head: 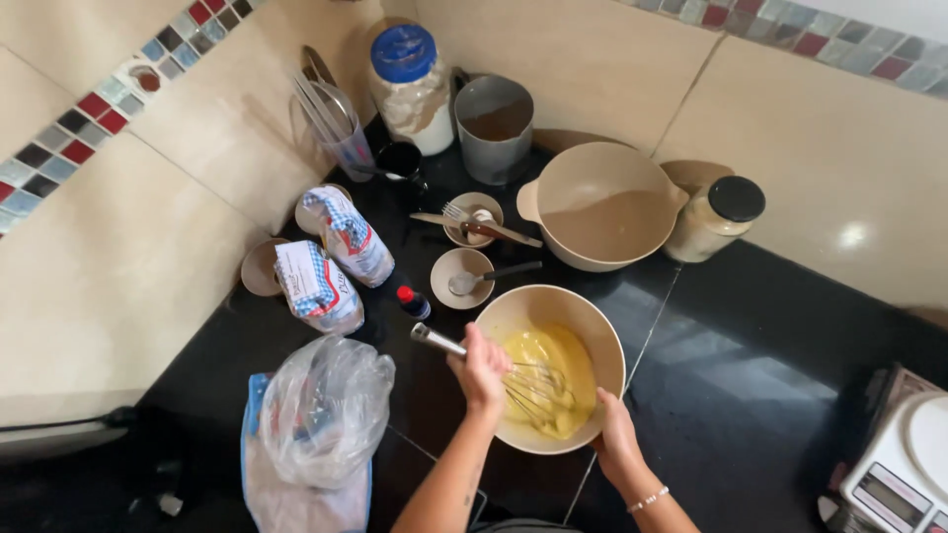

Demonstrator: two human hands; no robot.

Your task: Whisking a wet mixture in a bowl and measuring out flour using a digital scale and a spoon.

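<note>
Near counter edge, hands [481, 370] whisking, bowl [585, 314] rim gripped

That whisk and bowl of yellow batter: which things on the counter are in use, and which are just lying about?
In use:
whisk, gripped by left hand
batter bowl, steadied by right hand

Lying about:
empty big bowl
two paper packets
blue-lidded jar
black-lidded jar
kitchen scale
plastic bag
</note>
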